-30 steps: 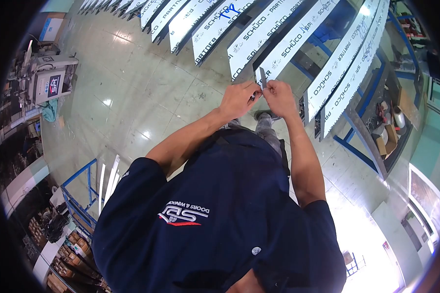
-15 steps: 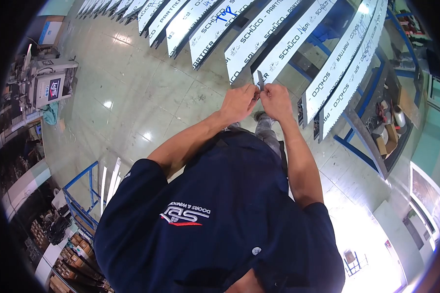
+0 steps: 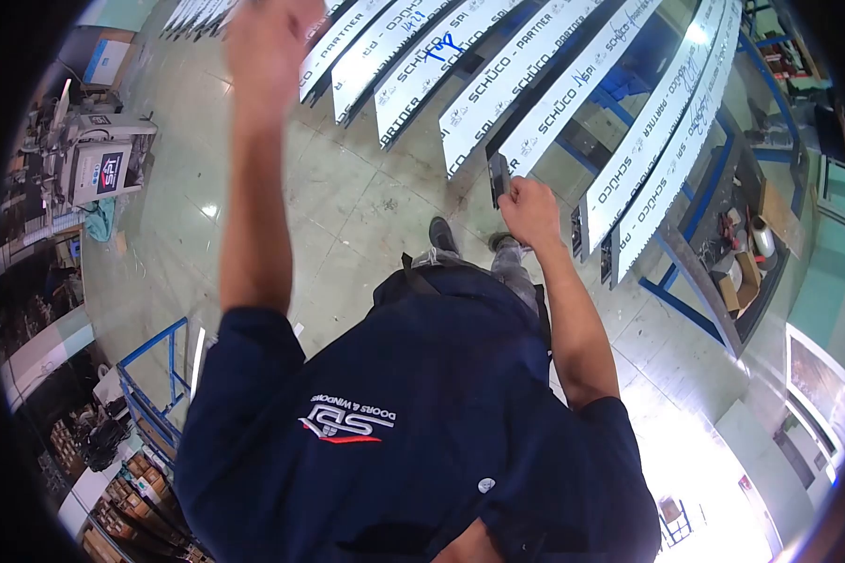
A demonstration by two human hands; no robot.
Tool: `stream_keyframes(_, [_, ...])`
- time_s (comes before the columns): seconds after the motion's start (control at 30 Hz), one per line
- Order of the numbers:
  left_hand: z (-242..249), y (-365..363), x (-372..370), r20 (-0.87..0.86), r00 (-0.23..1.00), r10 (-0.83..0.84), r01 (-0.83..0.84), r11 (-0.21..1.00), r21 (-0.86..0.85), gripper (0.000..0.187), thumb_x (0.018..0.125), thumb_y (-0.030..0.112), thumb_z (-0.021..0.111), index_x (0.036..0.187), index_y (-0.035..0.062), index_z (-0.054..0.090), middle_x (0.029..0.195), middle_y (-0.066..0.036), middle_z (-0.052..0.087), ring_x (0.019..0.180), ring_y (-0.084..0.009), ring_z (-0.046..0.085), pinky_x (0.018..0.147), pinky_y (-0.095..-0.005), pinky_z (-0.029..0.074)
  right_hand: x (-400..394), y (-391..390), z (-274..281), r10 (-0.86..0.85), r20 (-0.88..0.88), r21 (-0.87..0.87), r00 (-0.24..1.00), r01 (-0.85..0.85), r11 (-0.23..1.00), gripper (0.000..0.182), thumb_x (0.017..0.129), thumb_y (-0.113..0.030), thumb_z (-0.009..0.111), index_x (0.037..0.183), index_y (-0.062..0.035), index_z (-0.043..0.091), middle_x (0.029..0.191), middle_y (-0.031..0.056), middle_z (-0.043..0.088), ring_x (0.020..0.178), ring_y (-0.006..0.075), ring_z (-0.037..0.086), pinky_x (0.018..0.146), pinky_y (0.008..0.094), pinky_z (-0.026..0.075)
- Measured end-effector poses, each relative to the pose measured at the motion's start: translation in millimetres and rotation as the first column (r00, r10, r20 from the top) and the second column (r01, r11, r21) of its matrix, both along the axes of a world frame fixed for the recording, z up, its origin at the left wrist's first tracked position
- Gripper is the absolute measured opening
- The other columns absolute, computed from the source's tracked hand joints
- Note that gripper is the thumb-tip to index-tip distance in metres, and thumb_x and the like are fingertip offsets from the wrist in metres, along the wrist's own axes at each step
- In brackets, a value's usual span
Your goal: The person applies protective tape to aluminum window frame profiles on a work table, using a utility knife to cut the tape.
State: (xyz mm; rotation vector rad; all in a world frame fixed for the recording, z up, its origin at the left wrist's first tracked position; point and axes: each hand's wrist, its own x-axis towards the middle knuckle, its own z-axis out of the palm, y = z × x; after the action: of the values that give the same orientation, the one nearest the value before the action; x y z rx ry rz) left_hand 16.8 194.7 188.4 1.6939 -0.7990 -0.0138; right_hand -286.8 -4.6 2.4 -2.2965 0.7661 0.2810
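Note:
My left hand [image 3: 274,56] is raised at the top left, near the ends of the film-covered profiles. It is smeared by motion and partly cut off by the frame edge, so its fingers and anything in them cannot be made out. In front of my body, my right hand [image 3: 532,214] is closed on a small dark piece [image 3: 499,178]. That piece stands upright beside the near end of a long profile [image 3: 559,105] with white printed film. Whether the piece touches the profile is unclear.
More film-covered profiles [image 3: 629,178] lie side by side across the top. A blue-framed cart [image 3: 699,305] with rolls and a carton is at the right. A machine [image 3: 99,164] stands left, above a blue frame [image 3: 155,361]. My shoes [image 3: 444,235] are on the tiled floor.
My left hand has moved away from my right hand, up and to the left. My right hand has shifted slightly down, and more of the dark piece now shows.

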Motion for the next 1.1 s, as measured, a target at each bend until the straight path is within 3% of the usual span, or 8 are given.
stream_keyframes(0.1, [-87.6,8.8,-68.6,-0.613,0.79,-0.005,-0.194,0.947,-0.257,0.019,0.093,0.005,0.068,0.075,0.0089,0.062,0.081,-0.004,0.07,0.063,-0.0074,0.055,0.055,-0.0249,0.039,3.0,-1.3,5.5,0.004,-0.003,-0.004,1.0,-0.004,1.0,0.021,0.086,-0.02,0.065,0.084,0.0,0.07,0.084,0.0233,0.072,0.086,0.0437,0.07,0.08,0.053,0.055])
stream_keyframes(0.2, [-168.3,37.0,-120.0,-0.816,0.577,-0.017,-0.162,0.977,-0.135,0.003,0.097,0.014,0.065,0.095,0.0111,0.065,0.079,0.0,0.064,0.06,-0.0065,0.051,0.056,-0.0227,0.04,13.1,0.1,0.5,-0.058,0.112,0.155,0.992,0.041,0.987,0.02,0.085,-0.019,0.066,0.082,0.0005,0.069,0.077,0.0209,0.07,0.077,0.0396,0.07,0.073,0.0485,0.054])
stream_keyframes(0.27, [-193.8,41.3,-150.7,-0.789,0.599,0.137,-0.074,0.991,0.116,0.007,0.096,0.013,0.064,0.101,0.0083,0.063,0.088,-0.007,0.067,0.071,-0.018,0.06,0.062,-0.0312,0.048,24.7,4.6,-10.2,-0.068,0.159,0.224,0.985,0.031,0.974,0.02,0.084,-0.018,0.066,0.081,0.001,0.069,0.074,0.0197,0.069,0.072,0.037,0.069,0.07,0.0457,0.053])
stream_keyframes(0.37, [-196.0,37.2,-167.8,-0.147,0.981,-0.13,0.181,0.891,0.417,0.012,0.099,0.019,0.065,0.101,0.0078,0.067,0.085,-0.009,0.065,0.08,-0.0256,0.067,0.067,-0.04,0.053,40.4,10.0,-20.6,-0.076,0.186,0.251,0.98,0.027,0.968,0.021,0.083,-0.019,0.066,0.08,0.0016,0.068,0.072,0.0193,0.068,0.069,0.0349,0.068,0.068,0.0433,0.053])
stream_keyframes(0.47, [-206.5,22.8,-156.7,0.116,0.962,-0.245,0.139,0.814,0.564,0.018,0.1,0.023,0.067,0.097,0.0052,0.07,0.088,-0.01,0.067,0.089,-0.0312,0.069,0.073,-0.0464,0.055,47.1,11.6,-28.7,-0.057,0.181,0.229,0.982,0.015,0.973,0.022,0.082,-0.02,0.067,0.08,0.002,0.068,0.071,0.0193,0.068,0.068,0.0343,0.068,0.067,0.0424,0.053])
stream_keyframes(0.67, [-192.4,-6.9,-123.5,0.109,0.807,-0.58,0.27,0.527,0.806,0.016,0.098,0.022,0.067,0.095,0.0081,0.073,0.094,-0.01,0.072,0.096,-0.0313,0.072,0.078,-0.0474,0.057,47.9,9.3,-31.7,-0.051,0.177,0.214,0.983,0.012,0.977,0.022,0.082,-0.021,0.067,0.081,0.0011,0.068,0.073,0.0192,0.068,0.07,0.0347,0.069,0.069,0.0437,0.054])
stream_keyframes(0.87, [-194.2,-28.2,-118.1,0.095,0.686,-0.722,0.219,0.329,0.918,0.014,0.094,0.015,0.065,0.096,0.0046,0.074,0.097,-0.01,0.072,0.099,-0.0314,0.073,0.079,-0.0461,0.058,45.9,12.2,-33.7,-0.093,0.171,0.213,0.981,0.056,0.976,0.021,0.082,-0.022,0.068,0.082,-0.0005,0.069,0.077,0.0188,0.07,0.075,0.0355,0.07,0.071,0.0442,0.055])
stream_keyframes(1.1, [-188.6,-26.6,-121.4,0.276,0.692,-0.667,0.074,0.446,0.892,0.012,0.087,0.009,0.064,0.094,0.002,0.072,0.097,-0.012,0.072,0.098,-0.032,0.073,0.075,-0.0456,0.059,46.0,14.2,-33.2,-0.088,0.15,0.181,0.985,0.06,0.982,0.021,0.082,-0.022,0.069,0.082,-0.0011,0.069,0.078,0.0185,0.071,0.076,0.0357,0.07,0.073,0.0435,0.055])
